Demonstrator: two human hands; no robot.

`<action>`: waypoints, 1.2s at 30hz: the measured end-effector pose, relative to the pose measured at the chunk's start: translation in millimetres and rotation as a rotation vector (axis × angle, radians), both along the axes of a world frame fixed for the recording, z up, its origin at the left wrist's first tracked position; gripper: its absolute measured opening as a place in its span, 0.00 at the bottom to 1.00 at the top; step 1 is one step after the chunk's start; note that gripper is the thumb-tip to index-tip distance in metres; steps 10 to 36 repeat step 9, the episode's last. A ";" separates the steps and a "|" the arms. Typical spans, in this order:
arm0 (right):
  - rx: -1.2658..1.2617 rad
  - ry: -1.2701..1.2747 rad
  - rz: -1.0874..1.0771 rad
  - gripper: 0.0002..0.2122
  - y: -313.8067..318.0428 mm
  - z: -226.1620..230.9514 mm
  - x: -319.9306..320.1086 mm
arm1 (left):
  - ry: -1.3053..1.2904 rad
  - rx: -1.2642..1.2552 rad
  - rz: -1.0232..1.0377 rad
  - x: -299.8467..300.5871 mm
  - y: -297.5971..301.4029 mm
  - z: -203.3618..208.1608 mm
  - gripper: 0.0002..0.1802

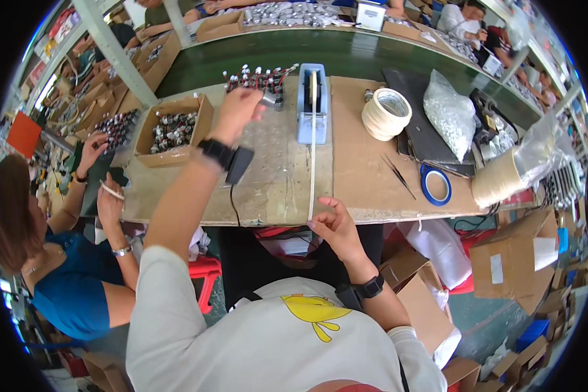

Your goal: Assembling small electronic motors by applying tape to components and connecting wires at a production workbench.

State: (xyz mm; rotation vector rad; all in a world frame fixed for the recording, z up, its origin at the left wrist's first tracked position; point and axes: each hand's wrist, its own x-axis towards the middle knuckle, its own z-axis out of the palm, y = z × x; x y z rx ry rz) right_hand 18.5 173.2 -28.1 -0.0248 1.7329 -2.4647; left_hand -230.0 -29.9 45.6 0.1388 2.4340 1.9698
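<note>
My left hand (236,112) reaches forward over the bench and is closed on a small grey part (268,98), right beside a cluster of small wired parts (258,77). My right hand (333,225) is at the near edge of the bench, pinching the end of a long strip of white tape (312,157). The strip runs back to a blue tape dispenser (311,104) standing in the middle of the bench.
A cardboard box of small parts (173,129) sits left of my arm. White tape rolls (387,111), a blue tape ring (436,184), tweezers (398,175) and a bag of white pieces (449,112) lie to the right. A co-worker (65,248) sits at my left.
</note>
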 end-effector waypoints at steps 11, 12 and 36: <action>0.052 0.142 -0.108 0.22 -0.9 40.9 12.1 | -0.413 0.823 -0.406 185.9 -0.2 -34.2 0.20; 0.052 0.142 -0.108 0.22 -0.9 40.9 12.1 | -0.413 0.823 -0.406 185.9 -0.2 -34.2 0.20; 0.052 0.142 -0.108 0.22 -0.9 40.9 12.1 | -0.413 0.823 -0.406 185.9 -0.2 -34.2 0.20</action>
